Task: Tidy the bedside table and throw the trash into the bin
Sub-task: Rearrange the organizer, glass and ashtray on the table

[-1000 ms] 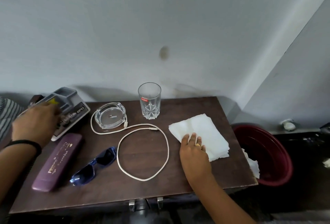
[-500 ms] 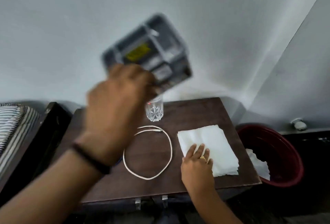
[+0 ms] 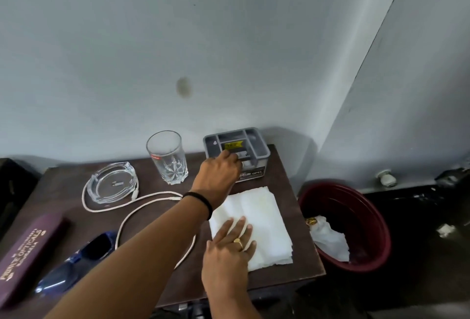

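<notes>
A grey compartment organiser (image 3: 250, 140) stands at the back right corner of the dark wooden bedside table (image 3: 301, 247). My left hand (image 3: 218, 175) reaches across and grips its front wall. My right hand (image 3: 229, 250) lies flat on a stack of white tissues (image 3: 264, 219) near the table's right edge. A dark red bin (image 3: 366, 219) with crumpled white trash inside sits on the floor to the right of the table.
A drinking glass (image 3: 167, 157) stands by the wall, a glass ashtray (image 3: 112, 185) to its left. A white cable (image 3: 142, 210) loops over the middle. Blue sunglasses (image 3: 76, 262) and a maroon spectacle case (image 3: 24, 255) lie at the front left.
My left hand lifted the grey organiser from the table's back left, carried it over the glass and set it at the back right corner. My right hand stayed on the tissues.
</notes>
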A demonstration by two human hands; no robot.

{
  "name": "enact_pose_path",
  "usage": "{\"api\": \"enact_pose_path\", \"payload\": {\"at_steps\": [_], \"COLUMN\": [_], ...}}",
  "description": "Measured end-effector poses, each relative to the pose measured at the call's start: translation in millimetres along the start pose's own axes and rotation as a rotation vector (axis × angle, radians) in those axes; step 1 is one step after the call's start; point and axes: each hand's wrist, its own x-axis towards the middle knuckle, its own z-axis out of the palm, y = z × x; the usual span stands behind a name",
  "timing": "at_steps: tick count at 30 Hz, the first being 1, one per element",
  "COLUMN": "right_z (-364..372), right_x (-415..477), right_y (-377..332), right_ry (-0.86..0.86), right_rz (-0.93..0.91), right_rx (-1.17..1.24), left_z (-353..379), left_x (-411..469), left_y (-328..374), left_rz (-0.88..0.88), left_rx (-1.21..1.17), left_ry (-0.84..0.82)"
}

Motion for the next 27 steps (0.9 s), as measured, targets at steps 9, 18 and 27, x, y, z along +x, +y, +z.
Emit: {"api": "enact_pose_path", "payload": {"at_steps": [9, 18, 27], "right_z": [4, -6, -40], "right_x": [4, 3, 0], "right_y": [-4, -5, -13], "right_ry": [-0.001, -0.028, 0.019], "right_rz": [0.016, 0.000, 0.110], "right_rx": [0.029, 0.195, 0.155], "left_z": [14, -3, -21], "left_x": [12, -81, -263], "left_y": [-8, -41, -160], "left_rz": [0.096, -0.055, -0.579], "left_rx": [0.028, -0.157, -0.075], "left_ry": [0.102, 0.280, 0.144]}}
